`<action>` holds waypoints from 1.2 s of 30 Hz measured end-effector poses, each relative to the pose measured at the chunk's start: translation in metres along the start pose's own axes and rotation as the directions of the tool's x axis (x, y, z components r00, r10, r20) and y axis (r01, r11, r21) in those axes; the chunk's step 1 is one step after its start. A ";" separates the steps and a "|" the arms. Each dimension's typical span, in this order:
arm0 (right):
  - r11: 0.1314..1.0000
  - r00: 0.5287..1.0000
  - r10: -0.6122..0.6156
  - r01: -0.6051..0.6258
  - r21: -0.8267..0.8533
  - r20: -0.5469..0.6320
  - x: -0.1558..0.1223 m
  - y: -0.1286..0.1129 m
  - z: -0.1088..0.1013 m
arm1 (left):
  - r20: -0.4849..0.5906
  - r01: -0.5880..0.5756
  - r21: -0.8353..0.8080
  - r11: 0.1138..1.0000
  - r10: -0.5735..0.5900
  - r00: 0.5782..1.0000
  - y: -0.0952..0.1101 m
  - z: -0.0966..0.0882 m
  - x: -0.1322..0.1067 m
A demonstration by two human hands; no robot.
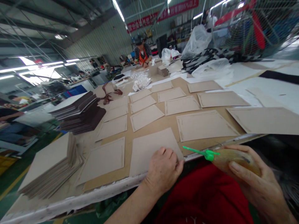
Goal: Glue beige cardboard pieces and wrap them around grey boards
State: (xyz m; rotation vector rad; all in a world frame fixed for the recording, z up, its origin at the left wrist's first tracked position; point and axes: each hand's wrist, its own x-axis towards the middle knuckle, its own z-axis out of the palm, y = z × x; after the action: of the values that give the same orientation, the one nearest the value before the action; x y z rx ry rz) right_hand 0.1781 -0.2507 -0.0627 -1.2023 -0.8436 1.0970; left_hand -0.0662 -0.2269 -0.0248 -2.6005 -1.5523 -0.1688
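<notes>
My left hand (163,169) is closed, its fingers curled over the near right corner of a beige cardboard sheet (149,149) at the table's front edge. The thumb lies along that sheet's right edge, and its tip is partly hidden. In my right hand (257,180) is a soft, amber glue bottle (235,160), tipped on its side. Its green nozzle (193,150) points left, just off the sheet's right edge. Around them lie several similar sheets, such as one to the left (105,160) and one to the right (205,126), with glue-like lines along their borders.
A stack of beige sheets (49,165) stands at the near left, with a dark brown stack (79,113) behind it. Crumpled clear plastic (141,81) lies farther back. A large fan (254,28) stands at the right. Another person (142,54) works at the table's far end.
</notes>
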 end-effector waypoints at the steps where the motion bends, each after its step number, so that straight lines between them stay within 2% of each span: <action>1: 1.000 1.000 0.013 -0.013 0.009 0.010 0.000 0.001 0.001 | -0.025 -0.040 0.035 0.999 0.041 0.999 -0.001 0.001 0.000; 3: 0.999 0.998 0.036 -0.037 0.027 0.042 0.000 0.002 0.002 | -0.076 -0.108 0.094 0.990 0.116 0.990 -0.004 0.001 -0.001; 5: 0.998 0.998 0.039 -0.041 0.048 0.049 0.000 0.000 0.002 | -0.150 -0.125 0.134 0.983 0.145 0.978 -0.011 -0.003 -0.001; 8: 0.989 0.998 0.052 -0.056 0.136 0.030 0.002 -0.005 0.004 | -0.352 -0.085 0.175 0.981 0.143 0.925 -0.030 -0.018 0.001; 10: 0.975 0.998 0.057 -0.058 0.215 0.010 0.004 -0.008 0.007 | -0.491 -0.028 0.182 0.983 0.116 0.863 -0.047 -0.035 0.005; 12: 0.959 0.998 0.058 -0.058 0.276 0.008 0.007 -0.011 0.009 | -0.579 0.051 0.165 0.985 0.055 0.813 -0.067 -0.056 0.010; 15: 0.935 0.996 0.082 -0.085 0.344 0.023 0.014 -0.011 0.014 | -0.675 0.196 0.103 0.975 -0.076 0.734 -0.096 -0.095 0.024; 17: 0.908 0.993 0.113 -0.116 0.401 0.031 0.019 -0.011 0.019 | -0.693 0.263 0.013 0.965 -0.181 0.698 -0.113 -0.123 0.039; 20: 0.856 0.984 0.164 -0.178 0.485 0.073 0.028 -0.015 0.030 | -0.630 0.276 -0.140 0.951 -0.301 0.716 -0.130 -0.155 0.067; 23: 0.805 0.970 0.180 -0.240 0.542 0.161 0.035 -0.023 0.045 | -0.502 0.246 -0.289 0.925 -0.365 0.784 -0.138 -0.165 0.094; 26: 0.793 0.951 0.147 -0.278 0.542 0.273 0.035 -0.032 0.060 | -0.360 0.217 -0.460 0.861 -0.405 0.840 -0.141 -0.152 0.113; 28: 0.805 0.911 0.099 -0.310 0.506 0.401 0.032 -0.038 0.069 | -0.279 0.213 -0.571 0.793 -0.431 0.858 -0.140 -0.137 0.122; 30: 0.822 0.845 0.047 -0.336 0.460 0.532 0.027 -0.043 0.077 | -0.204 0.219 -0.667 0.713 -0.457 0.866 -0.138 -0.122 0.128; 32: 0.842 0.791 0.027 -0.348 0.413 0.611 0.022 -0.047 0.083 | -0.133 0.229 -0.744 0.628 -0.475 0.870 -0.134 -0.109 0.131; 34: 0.859 0.752 0.032 -0.358 0.367 0.659 0.019 -0.049 0.089 | -0.069 0.238 -0.806 0.541 -0.486 0.871 -0.129 -0.100 0.132; 36: 0.864 0.734 0.033 -0.361 0.350 0.678 0.023 -0.049 0.093 | -0.018 0.241 -0.862 0.446 -0.501 0.865 -0.125 -0.096 0.131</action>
State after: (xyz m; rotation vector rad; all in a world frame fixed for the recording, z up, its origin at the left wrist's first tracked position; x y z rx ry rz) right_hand 0.1066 -0.2026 0.0025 -0.4848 -0.9014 1.8482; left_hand -0.1183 -0.0683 0.0940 -2.4663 -2.3092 -1.6585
